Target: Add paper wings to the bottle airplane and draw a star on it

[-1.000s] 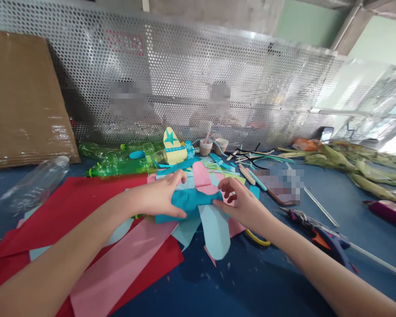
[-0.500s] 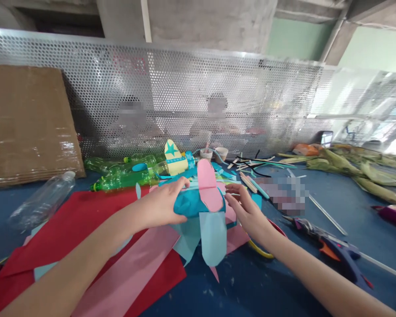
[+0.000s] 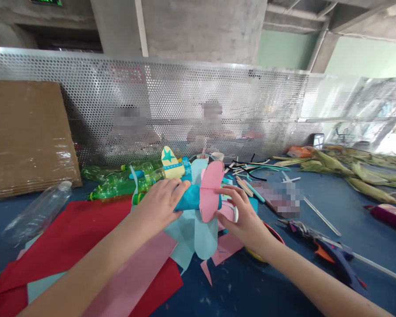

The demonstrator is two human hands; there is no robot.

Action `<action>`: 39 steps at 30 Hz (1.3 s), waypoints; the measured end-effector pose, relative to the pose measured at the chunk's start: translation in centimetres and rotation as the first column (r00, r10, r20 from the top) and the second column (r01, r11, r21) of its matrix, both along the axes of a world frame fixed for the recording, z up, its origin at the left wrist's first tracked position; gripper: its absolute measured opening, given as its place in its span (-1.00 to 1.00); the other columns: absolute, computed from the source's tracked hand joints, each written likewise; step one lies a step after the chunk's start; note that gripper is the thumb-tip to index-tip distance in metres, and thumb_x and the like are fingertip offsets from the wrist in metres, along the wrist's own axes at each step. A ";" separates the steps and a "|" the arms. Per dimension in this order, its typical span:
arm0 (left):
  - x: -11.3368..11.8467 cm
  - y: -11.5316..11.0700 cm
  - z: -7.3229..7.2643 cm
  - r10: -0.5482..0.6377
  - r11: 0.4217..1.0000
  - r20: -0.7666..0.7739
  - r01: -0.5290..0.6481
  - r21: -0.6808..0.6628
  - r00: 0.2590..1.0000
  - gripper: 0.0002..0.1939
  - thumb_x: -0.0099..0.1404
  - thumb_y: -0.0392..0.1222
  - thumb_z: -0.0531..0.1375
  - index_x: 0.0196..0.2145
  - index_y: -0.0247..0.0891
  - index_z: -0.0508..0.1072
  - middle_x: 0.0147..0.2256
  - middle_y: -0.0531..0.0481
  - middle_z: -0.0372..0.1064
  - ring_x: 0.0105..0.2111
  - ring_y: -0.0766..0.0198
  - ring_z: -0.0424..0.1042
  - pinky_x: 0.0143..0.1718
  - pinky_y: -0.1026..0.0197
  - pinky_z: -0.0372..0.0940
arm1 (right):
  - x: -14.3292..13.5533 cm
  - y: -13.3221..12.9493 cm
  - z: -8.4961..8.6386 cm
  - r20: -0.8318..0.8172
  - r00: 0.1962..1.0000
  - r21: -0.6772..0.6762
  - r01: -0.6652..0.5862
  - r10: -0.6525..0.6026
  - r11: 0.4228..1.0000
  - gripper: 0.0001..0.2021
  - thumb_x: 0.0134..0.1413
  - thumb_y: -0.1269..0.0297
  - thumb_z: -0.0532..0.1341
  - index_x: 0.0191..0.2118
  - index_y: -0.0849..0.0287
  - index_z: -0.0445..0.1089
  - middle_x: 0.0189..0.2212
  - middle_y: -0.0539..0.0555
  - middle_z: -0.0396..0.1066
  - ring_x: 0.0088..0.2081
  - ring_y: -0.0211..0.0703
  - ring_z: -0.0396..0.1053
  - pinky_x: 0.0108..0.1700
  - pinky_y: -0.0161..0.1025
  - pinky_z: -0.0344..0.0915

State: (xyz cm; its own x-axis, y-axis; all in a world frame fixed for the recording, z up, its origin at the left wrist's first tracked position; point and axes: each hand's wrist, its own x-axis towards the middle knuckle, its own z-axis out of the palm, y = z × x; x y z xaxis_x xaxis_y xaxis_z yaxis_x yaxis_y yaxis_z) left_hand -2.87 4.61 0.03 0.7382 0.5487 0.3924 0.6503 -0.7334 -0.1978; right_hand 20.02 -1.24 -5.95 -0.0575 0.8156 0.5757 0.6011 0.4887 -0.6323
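Blue craft piece (image 3: 188, 199) is sitting mid-frame, and we're gripping it around the left part with our left hand (image 3: 163, 200). We're holding our right hand (image 3: 239, 211) half open, its fingertips touching the pink rounded paper's (image 3: 211, 193) right edge. On the worktop (image 3: 247, 290), red sheets (image 3: 95, 220) are lying lower left, a glue gun (image 3: 330, 251) lower right.

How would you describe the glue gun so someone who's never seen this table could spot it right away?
On the blue table, find the person's right forearm and look just to its right. The glue gun lies there, nose pointing away from the person. Its dark blue body and orange trigger set it apart from the purple object farther right.
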 end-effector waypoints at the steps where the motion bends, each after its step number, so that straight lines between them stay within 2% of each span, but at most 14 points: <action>1: 0.0 0.0 0.0 0.004 1.000 -0.015 -0.004 0.012 1.000 -0.45 0.13 -0.32 0.26 0.07 -0.28 0.20 0.03 -0.34 0.33 0.04 -0.19 0.33 0.01 -0.19 0.28 | 0.1 0.1 0.0 -0.003 1.000 0.013 0.005 -0.005 1.000 -0.70 0.10 0.38 0.16 -0.03 0.04 0.27 0.04 0.20 0.17 0.17 0.04 0.16 0.15 0.15 0.24; 4: -0.1 0.2 -0.1 0.006 0.999 -0.050 -0.004 0.045 0.999 -0.46 0.16 -0.33 0.24 0.08 -0.27 0.21 0.04 -0.34 0.31 0.04 -0.19 0.33 0.03 -0.20 0.26 | 0.2 0.2 -0.1 -0.061 0.997 0.034 0.041 -0.039 0.999 -0.86 0.14 0.32 0.12 -0.15 0.06 0.26 -0.03 0.19 0.24 0.09 0.03 0.25 0.08 0.13 0.29; 7: -0.3 0.3 -0.3 -0.006 0.996 -0.068 0.013 0.092 0.998 -0.47 0.18 -0.31 0.23 0.09 -0.27 0.22 0.04 -0.34 0.31 0.05 -0.19 0.32 0.05 -0.21 0.24 | 0.2 0.4 -0.4 -0.133 0.991 0.027 0.039 -0.035 0.999 -0.72 0.18 0.27 0.11 0.01 0.03 0.17 0.01 0.18 0.26 0.04 -0.01 0.31 0.03 0.08 0.34; 10: -0.4 0.4 -0.4 -0.022 0.986 -0.085 0.036 0.165 0.996 -0.49 0.19 -0.33 0.21 0.10 -0.27 0.23 0.03 -0.33 0.31 0.04 -0.18 0.32 0.05 -0.21 0.24 | 0.3 0.5 -0.8 -0.140 0.990 -0.011 0.023 -0.025 1.000 -0.58 0.18 0.33 0.06 0.15 -0.01 0.07 0.08 0.17 0.21 0.09 -0.04 0.27 0.09 0.07 0.30; 13: -0.4 0.5 -0.6 -0.044 0.963 -0.102 0.069 0.260 0.994 -0.49 0.20 -0.35 0.20 0.10 -0.30 0.22 0.01 -0.31 0.33 0.01 -0.14 0.35 0.02 -0.17 0.28 | 0.5 0.6 -0.8 -0.133 0.991 -0.032 0.018 -0.023 0.999 -0.64 0.22 0.31 0.03 0.13 -0.02 0.14 0.08 0.16 0.20 0.13 -0.03 0.23 0.12 0.06 0.27; 16: -0.4 0.7 -0.8 -0.080 0.937 -0.093 0.106 0.333 0.992 -0.49 0.20 -0.33 0.21 0.10 -0.35 0.19 -0.04 -0.31 0.35 -0.03 -0.12 0.37 -0.01 -0.14 0.31 | 0.5 0.5 -0.6 -0.107 0.994 0.011 0.025 -0.024 1.000 -0.77 0.25 0.22 0.05 -0.01 0.00 0.27 0.06 0.16 0.20 0.13 0.00 0.22 0.11 0.04 0.27; 19: -0.4 0.8 -1.1 -0.108 0.928 -0.076 0.128 0.351 0.991 -0.46 0.20 -0.32 0.22 0.11 -0.37 0.17 -0.05 -0.33 0.36 -0.04 -0.12 0.38 -0.04 -0.14 0.33 | 0.3 0.4 -0.4 -0.152 0.988 0.017 0.005 -0.002 1.000 -0.77 0.23 0.17 0.11 -0.01 0.00 0.25 0.02 0.15 0.23 0.10 -0.01 0.24 0.09 0.03 0.27; 22: -0.5 1.0 -1.1 -0.122 0.927 -0.061 0.136 0.351 0.991 -0.45 0.20 -0.30 0.23 0.11 -0.39 0.17 -0.05 -0.34 0.36 -0.05 -0.13 0.39 -0.04 -0.15 0.33 | 0.1 0.5 -0.6 -0.301 0.953 -0.042 -0.044 0.029 0.998 -0.69 0.23 0.11 0.11 0.05 0.00 0.17 0.04 0.15 0.25 0.07 -0.03 0.27 0.05 0.02 0.30; 26: -0.6 1.0 -0.9 -0.122 0.916 -0.043 0.129 0.379 0.992 -0.48 0.19 -0.29 0.25 0.08 -0.40 0.20 -0.05 -0.36 0.36 -0.06 -0.14 0.39 -0.05 -0.15 0.34 | 0.0 0.9 -0.9 -0.465 0.885 -0.165 -0.108 0.019 0.980 -0.67 0.25 -0.02 0.01 0.01 0.03 0.22 0.00 0.16 0.34 0.04 -0.02 0.32 0.04 0.03 0.26; 30: -0.5 1.1 -0.7 -0.120 0.898 -0.039 0.125 0.422 0.992 -0.56 0.24 -0.29 0.21 0.06 -0.40 0.24 -0.04 -0.38 0.35 -0.04 -0.17 0.38 -0.06 -0.18 0.33 | -0.2 1.1 -0.8 -0.564 0.825 -0.265 -0.211 0.026 0.941 -0.55 0.15 -0.15 0.08 0.01 0.04 0.25 -0.01 0.15 0.40 0.04 0.00 0.33 0.06 0.01 0.26; 34: -0.5 1.2 -0.6 -0.146 0.851 -0.048 0.150 0.503 0.988 -0.68 0.30 -0.33 0.12 0.02 -0.32 0.27 -0.07 -0.30 0.37 -0.04 -0.08 0.40 -0.04 -0.13 0.34 | -0.3 1.0 -0.8 -0.634 0.772 -0.242 -0.259 0.050 0.935 -0.51 0.08 -0.14 0.19 0.06 -0.01 0.23 0.08 0.13 0.36 0.12 0.00 0.29 0.12 -0.01 0.23; 37: -0.8 1.3 -0.5 -0.165 0.810 -0.068 0.175 0.560 0.984 -0.72 0.31 -0.37 0.11 -0.02 -0.31 0.27 -0.06 -0.29 0.36 -0.01 -0.04 0.38 0.02 -0.10 0.32 | -0.3 0.9 -0.5 -0.630 0.775 -0.245 -0.267 0.056 0.932 -0.45 0.07 -0.15 0.21 0.12 -0.05 0.20 0.16 0.13 0.29 0.15 0.00 0.27 0.14 0.00 0.23; 39: -1.1 1.4 -0.4 -0.173 0.794 -0.083 0.189 0.578 0.981 -0.70 0.30 -0.41 0.12 -0.01 -0.31 0.26 -0.02 -0.30 0.33 0.03 -0.05 0.35 0.06 -0.11 0.29 | -0.3 0.7 -0.2 -0.631 0.773 -0.268 -0.292 0.062 0.918 -0.40 0.05 -0.19 0.21 0.15 -0.04 0.20 0.13 0.13 0.33 0.13 0.01 0.28 0.18 0.04 0.20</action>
